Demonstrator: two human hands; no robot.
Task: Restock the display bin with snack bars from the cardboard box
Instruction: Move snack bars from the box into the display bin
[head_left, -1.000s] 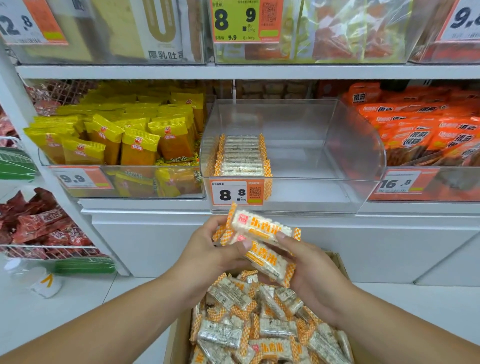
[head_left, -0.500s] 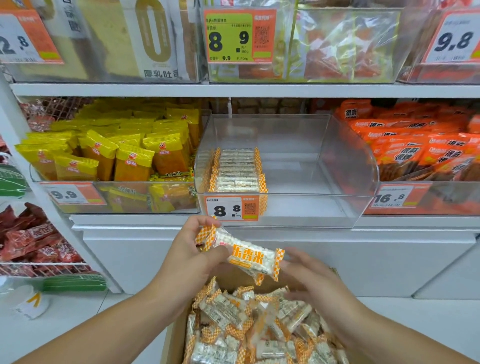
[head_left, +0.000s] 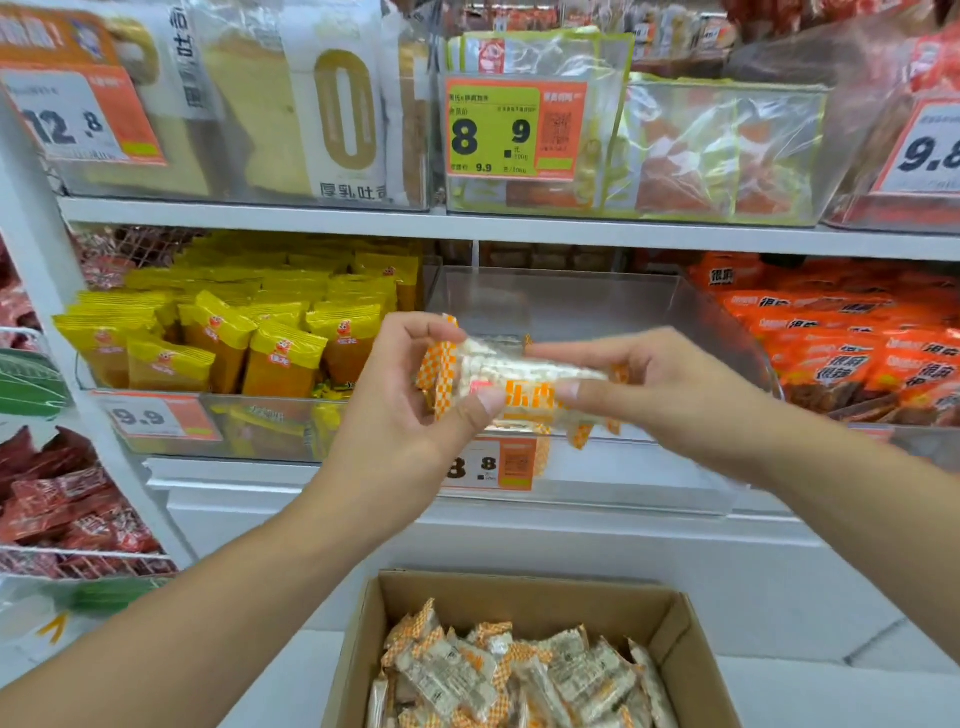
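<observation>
Many loose snack bars (head_left: 514, 675) in clear wrappers with orange-checked ends fill the cardboard box (head_left: 675, 649) nearest the viewer, low and right of centre, its flaps open; a pale floor (head_left: 291, 675) lies on both sides of it. Above the box both forearms reach away from the viewer; the left hand (head_left: 400, 410) pinches the left end of a small held bundle (head_left: 524, 382) of the same bars, thumb on the near face and fingers curled over the checked end; the right hand (head_left: 670, 395) grasps the bundle's right end, thumb below and forefinger stretched along the top; how many bars the bundle holds cannot be told, as it is blurred. The bundle lies roughly level, in front of the clear display bin (head_left: 613, 306) on the middle shelf, above the bin's orange price tag (head_left: 493, 465) marked 8.8; whether the bundle is past the bin's front wall cannot be told, and the hands hide most of the bin's left side. Left of the bin stands a bin of yellow packets (head_left: 234, 332) with a 9.9 tag; to the right lie orange packets (head_left: 857, 343). Far left, wire baskets hold red packets (head_left: 57, 499). Farther up, the top shelf (head_left: 519, 228) carries bagged bread (head_left: 291, 104) and clear bags (head_left: 717, 150), behind a green 8.9 tag (head_left: 514, 127).
</observation>
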